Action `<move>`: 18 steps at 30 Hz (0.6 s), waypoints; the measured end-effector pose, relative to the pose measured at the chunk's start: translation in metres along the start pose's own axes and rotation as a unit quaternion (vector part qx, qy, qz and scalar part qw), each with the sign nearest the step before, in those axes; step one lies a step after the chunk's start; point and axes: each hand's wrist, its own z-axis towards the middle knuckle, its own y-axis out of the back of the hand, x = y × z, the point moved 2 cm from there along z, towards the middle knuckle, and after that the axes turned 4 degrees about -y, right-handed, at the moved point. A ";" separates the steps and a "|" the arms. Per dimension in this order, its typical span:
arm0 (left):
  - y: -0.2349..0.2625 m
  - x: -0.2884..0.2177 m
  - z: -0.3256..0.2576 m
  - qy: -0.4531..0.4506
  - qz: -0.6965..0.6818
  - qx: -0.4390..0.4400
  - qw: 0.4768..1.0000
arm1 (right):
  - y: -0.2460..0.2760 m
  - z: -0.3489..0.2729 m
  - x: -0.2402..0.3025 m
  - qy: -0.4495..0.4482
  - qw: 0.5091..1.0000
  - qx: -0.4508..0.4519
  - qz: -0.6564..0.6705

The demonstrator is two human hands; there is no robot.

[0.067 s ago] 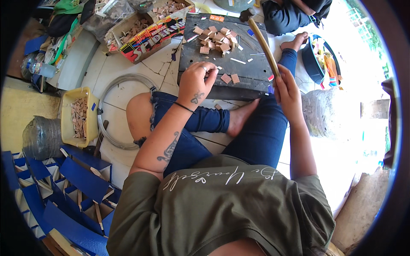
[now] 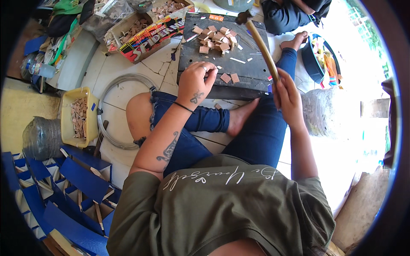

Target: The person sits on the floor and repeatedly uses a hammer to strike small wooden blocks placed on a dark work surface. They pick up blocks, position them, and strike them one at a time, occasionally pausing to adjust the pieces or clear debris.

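My right hand grips the lower part of a hammer's wooden handle; the hammer is raised over the right side of a low black worktable, its dark head near the far edge. At the table's near left, my left hand is closed, thumb and fingertips together in a pinch. What sits between those fingertips is too small or hidden to make out. Two small square wooden pieces lie just right of that hand. Beyond it is a heap of similar wooden pieces, with pale slivers scattered around.
A coil of wire and a yellow bin of wood bits are at my left. Blue boxes fill the lower left. A printed carton stands far left, a dark tub far right. Another person's leg shows beyond the table.
The hammer has shifted slightly left, its head a little lower in the picture. My left hand has barely moved and stays pinched.
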 end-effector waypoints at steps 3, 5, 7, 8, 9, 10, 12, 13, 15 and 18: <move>0.001 -0.002 0.000 -0.011 0.054 0.028 0.998 | -0.004 -0.035 0.018 -0.030 0.998 0.046 0.013; 0.001 -0.004 0.001 -0.022 0.083 0.030 0.996 | -0.003 -0.050 0.028 -0.033 0.996 0.086 -0.006; 0.000 -0.005 0.000 -0.042 0.103 0.021 0.994 | -0.003 -0.059 0.035 -0.032 0.993 0.087 -0.066; 0.000 -0.005 -0.001 -0.052 0.112 0.017 0.992 | -0.003 -0.062 0.038 -0.013 0.991 0.086 -0.102; -0.001 -0.005 -0.001 -0.061 0.107 0.009 0.992 | -0.004 -0.064 0.040 -0.011 0.986 0.083 -0.144; -0.002 -0.004 -0.002 -0.072 0.102 -0.001 0.992 | -0.004 -0.066 0.043 0.012 0.984 0.078 -0.157; -0.003 -0.004 -0.003 -0.087 0.100 -0.016 0.991 | -0.003 -0.070 0.048 0.045 0.979 0.068 -0.189; -0.004 -0.004 -0.004 -0.091 0.102 -0.020 0.990 | -0.004 -0.072 0.050 0.058 0.975 0.063 -0.206; -0.005 -0.004 -0.005 -0.097 0.105 -0.024 0.989 | -0.007 -0.071 0.054 0.117 0.968 0.043 -0.216; -0.006 -0.005 -0.006 -0.102 0.108 -0.025 0.989 | -0.010 -0.070 0.056 0.140 0.957 0.050 -0.249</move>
